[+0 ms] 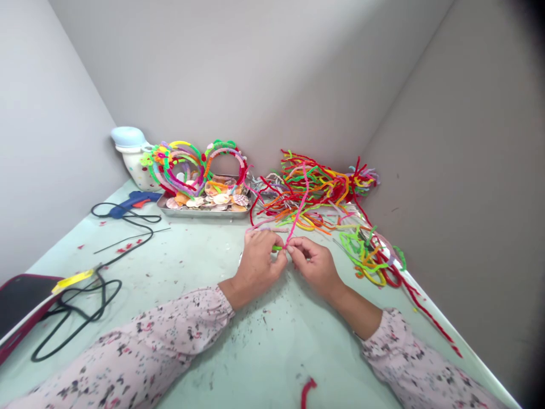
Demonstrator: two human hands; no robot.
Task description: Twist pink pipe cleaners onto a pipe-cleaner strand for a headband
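My left hand (258,267) and my right hand (313,264) meet at the middle of the table, with their fingertips pinching a pink pipe cleaner (297,215). Its long end rises away from me over a tangled heap of multicoloured pipe cleaners (315,187). A short green pipe cleaner piece (277,247) shows between my hands, and my fingers hide most of it. A second heap of green, yellow and red pipe cleaners (366,255) lies to the right of my right hand.
A metal tray (204,211) of seashells stands at the back, with colourful pipe cleaner hairbands (196,165) propped behind it. A blue glue gun (131,201) and its black cord lie at the left. Walls close the back and both sides of the pale green table (191,250).
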